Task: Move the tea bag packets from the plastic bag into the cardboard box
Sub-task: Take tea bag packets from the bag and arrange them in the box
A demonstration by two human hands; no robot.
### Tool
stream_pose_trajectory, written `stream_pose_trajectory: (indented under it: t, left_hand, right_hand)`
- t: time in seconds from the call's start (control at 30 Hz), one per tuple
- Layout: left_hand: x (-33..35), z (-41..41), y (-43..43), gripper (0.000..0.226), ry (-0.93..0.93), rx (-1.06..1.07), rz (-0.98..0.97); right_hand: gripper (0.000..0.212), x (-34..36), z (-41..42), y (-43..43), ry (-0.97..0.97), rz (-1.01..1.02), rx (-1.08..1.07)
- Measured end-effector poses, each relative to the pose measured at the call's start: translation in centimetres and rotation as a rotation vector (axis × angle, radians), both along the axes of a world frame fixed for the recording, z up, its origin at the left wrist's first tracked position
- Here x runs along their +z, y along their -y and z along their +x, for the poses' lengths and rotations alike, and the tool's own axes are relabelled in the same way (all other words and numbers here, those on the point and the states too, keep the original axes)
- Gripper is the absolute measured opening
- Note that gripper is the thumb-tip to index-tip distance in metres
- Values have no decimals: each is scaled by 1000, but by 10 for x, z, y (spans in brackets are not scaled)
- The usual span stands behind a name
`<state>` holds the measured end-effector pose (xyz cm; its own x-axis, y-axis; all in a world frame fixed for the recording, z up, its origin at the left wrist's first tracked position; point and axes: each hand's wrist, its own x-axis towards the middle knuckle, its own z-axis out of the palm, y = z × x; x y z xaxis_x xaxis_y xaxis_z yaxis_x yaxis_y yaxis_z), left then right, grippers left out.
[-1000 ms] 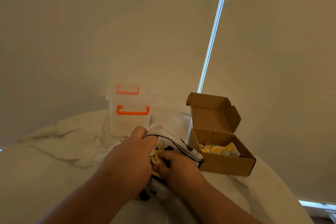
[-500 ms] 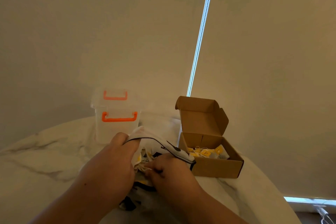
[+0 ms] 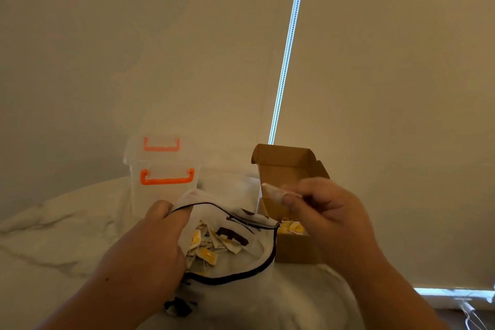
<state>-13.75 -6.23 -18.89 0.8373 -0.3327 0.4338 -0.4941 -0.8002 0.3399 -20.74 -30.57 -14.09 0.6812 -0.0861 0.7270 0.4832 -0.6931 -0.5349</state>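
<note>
One tea bag packet [image 3: 271, 191] is pinched in the right hand [image 3: 330, 213] over the open cardboard box [image 3: 290, 252], while the left hand [image 3: 150, 245] grips the rim of the plastic bag [image 3: 207, 202] on the bench [image 3: 53, 238], with many more tea bag packets [image 3: 206, 253] inside

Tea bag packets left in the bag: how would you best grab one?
Pinch a top packet by its edge, coming from above through the plastic bag's open mouth, which the left hand holds wide; they lie flat in a loose heap, so thin edges probably offer the best grip.
</note>
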Motion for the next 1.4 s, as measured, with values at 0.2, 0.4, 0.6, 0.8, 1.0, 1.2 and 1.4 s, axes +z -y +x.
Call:
stream_pose_trajectory:
  t: [0.2, 0.4, 0.6, 0.8, 1.0, 1.2, 1.4]
  left_hand:
    - [-1, -1, 0, 60, -19, -9, 26]
    - [0, -3, 3, 62, -9, 6, 16]
    - [3, -5, 3, 61, -15, 17, 6]
    - [1, -6, 2, 62, -26, -3, -15]
    - [-2, -5, 3, 64, 7, -6, -25]
    - [-6, -4, 5, 45, -5, -2, -32]
    - [-14, -1, 7, 53, 36, -19, 25]
  right_hand:
    - [15, -29, 42, 75, -332, -147, -482]
    - [26, -44, 57, 93, -625, -195, -542]
    - [24, -33, 46, 81, -482, -165, -548]
    - [22, -19, 25, 22, -226, -210, -333]
    - [21, -25, 7, -53, -323, -448, 5]
    - [30, -59, 45, -74, -489, -528, 53]
    - [43, -76, 97, -76, -936, -813, -106]
